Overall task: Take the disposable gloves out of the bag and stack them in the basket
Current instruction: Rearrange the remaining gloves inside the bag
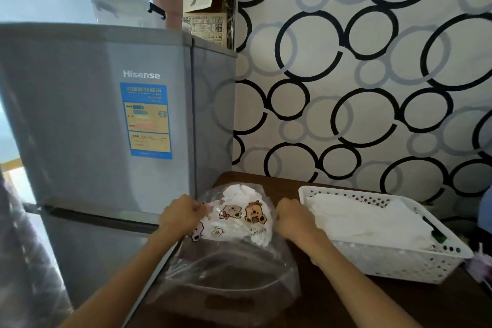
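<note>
The gloves (pixel 241 217) you have left sit bunched at the far end of the clear bag (pixel 226 271), which lies on the table (pixel 346 306). Your left hand (pixel 181 214) and right hand (pixel 294 217) each pinch the bag's plastic on either side of that bunch. Beside it on the right, the basket (pixel 399 263) already holds a white stack, so you look well along, with this last bunch still to move.
</note>
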The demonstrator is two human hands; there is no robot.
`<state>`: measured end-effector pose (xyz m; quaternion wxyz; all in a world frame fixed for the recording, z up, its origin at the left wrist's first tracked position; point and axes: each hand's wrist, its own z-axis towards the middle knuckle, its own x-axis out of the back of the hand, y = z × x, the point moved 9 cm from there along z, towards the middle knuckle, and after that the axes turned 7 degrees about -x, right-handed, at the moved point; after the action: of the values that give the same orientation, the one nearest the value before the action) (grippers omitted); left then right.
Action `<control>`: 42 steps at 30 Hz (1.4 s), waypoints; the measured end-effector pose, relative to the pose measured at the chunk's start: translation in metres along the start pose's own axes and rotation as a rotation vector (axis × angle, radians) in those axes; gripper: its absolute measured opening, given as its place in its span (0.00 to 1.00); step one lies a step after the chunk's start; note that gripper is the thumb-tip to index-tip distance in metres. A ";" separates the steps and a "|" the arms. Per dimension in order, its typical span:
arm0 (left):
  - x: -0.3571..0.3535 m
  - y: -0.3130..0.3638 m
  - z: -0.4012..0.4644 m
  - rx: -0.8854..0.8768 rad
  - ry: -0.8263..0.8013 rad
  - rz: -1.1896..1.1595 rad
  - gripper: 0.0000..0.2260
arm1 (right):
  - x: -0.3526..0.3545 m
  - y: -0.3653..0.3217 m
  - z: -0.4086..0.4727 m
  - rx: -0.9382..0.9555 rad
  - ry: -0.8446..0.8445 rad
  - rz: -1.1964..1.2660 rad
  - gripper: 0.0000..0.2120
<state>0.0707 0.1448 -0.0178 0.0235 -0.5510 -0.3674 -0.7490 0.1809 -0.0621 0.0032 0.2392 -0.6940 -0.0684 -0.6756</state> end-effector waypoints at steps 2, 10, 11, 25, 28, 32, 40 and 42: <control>0.023 0.009 -0.009 -0.045 0.236 -0.147 0.15 | 0.024 0.010 -0.006 0.040 0.221 0.229 0.07; 0.052 0.043 -0.054 -0.223 0.720 -0.585 0.17 | 0.055 0.024 -0.024 0.159 0.432 0.659 0.06; 0.052 0.041 -0.056 -0.232 0.740 -0.625 0.18 | 0.054 0.025 -0.023 0.163 0.428 0.660 0.06; 0.065 0.039 -0.066 -0.349 0.794 -0.440 0.31 | 0.059 0.023 -0.031 0.221 0.541 0.704 0.04; 0.065 0.059 -0.049 -0.445 0.607 -0.244 0.40 | 0.062 0.016 -0.036 0.292 0.578 0.674 0.07; 0.047 0.075 -0.027 -0.496 0.354 -0.214 0.28 | 0.056 0.013 -0.037 0.320 0.594 0.602 0.07; 0.073 0.104 -0.065 -0.693 0.891 0.032 0.08 | 0.053 0.039 -0.028 0.189 0.308 0.600 0.13; 0.066 0.118 -0.076 -0.840 0.959 0.192 0.06 | 0.059 0.043 -0.032 0.196 0.274 0.587 0.13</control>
<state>0.0357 0.0397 0.0898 0.0341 -0.1478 0.0595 -0.9866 0.1741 -0.1268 0.0493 0.4959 -0.5607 0.1025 -0.6551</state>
